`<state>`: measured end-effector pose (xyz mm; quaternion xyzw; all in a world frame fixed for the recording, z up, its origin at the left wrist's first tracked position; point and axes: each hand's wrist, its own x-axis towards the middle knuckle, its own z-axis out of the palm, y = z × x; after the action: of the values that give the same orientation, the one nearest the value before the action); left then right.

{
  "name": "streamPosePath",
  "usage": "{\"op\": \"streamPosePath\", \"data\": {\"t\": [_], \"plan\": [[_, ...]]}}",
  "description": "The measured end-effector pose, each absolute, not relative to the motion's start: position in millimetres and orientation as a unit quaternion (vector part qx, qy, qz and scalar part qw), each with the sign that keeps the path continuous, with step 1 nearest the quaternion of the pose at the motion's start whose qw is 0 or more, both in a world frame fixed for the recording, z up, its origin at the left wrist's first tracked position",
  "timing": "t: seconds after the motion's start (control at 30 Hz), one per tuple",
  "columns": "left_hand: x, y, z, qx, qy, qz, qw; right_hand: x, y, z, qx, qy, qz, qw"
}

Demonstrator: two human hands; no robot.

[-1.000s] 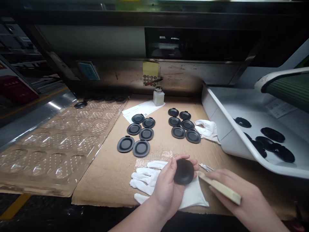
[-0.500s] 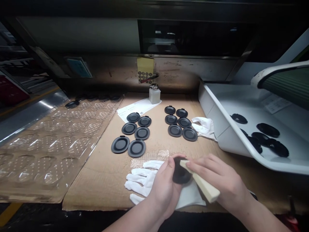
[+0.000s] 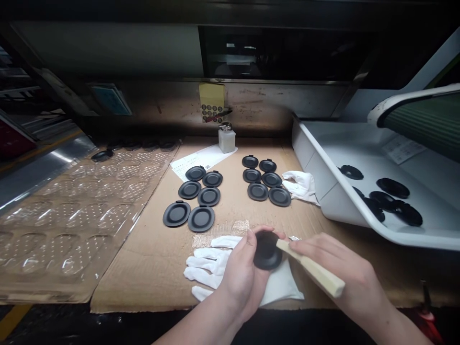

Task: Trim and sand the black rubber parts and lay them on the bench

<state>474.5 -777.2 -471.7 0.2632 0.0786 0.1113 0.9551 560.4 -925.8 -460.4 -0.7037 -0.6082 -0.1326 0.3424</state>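
Observation:
My left hand (image 3: 241, 275) grips a round black disc (image 3: 267, 250), thumb and fingers around its rim, just above a white glove (image 3: 210, 268) lying on the cardboard. My right hand (image 3: 339, 273) is closed around a pale wooden-handled tool (image 3: 312, 269) whose tip touches the disc's right edge. Two groups of several black discs lie farther back on the cardboard: a left group (image 3: 197, 196) and a right group (image 3: 264, 179).
A cardboard sheet (image 3: 151, 258) covers the bench. A clear blister tray (image 3: 72, 211) lies at left. A white bin (image 3: 334, 201) at right holds several black discs (image 3: 388, 194). A second white glove (image 3: 300, 184), a small white bottle (image 3: 226, 139) and a paper sheet (image 3: 201, 158) sit behind.
My right hand brought the tool's tip in against the disc, then drew back slightly to its right edge. The left hand kept hold of the disc. The view shifted a little rightward.

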Motion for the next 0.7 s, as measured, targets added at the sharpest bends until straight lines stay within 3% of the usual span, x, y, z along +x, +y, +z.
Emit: {"op": "streamPosePath", "data": {"t": [0.3, 0.5, 0.7], "plan": [[476.1, -776.9, -472.2, 0.264, 0.093, 0.115, 0.953, 538.7, -908.4, -463.0, -0.671, -0.640, -0.102, 0.360], [475.4, -776.6, -472.4, 0.268, 0.093, 0.105, 0.953, 549.6, -921.3, -456.4, -0.709, -0.642, -0.055, 0.286], [474.1, -774.4, -469.2, 0.255, 0.127, 0.094, 0.954, 539.1, -886.2, -454.7, -0.673, -0.634, -0.113, 0.363]]}}
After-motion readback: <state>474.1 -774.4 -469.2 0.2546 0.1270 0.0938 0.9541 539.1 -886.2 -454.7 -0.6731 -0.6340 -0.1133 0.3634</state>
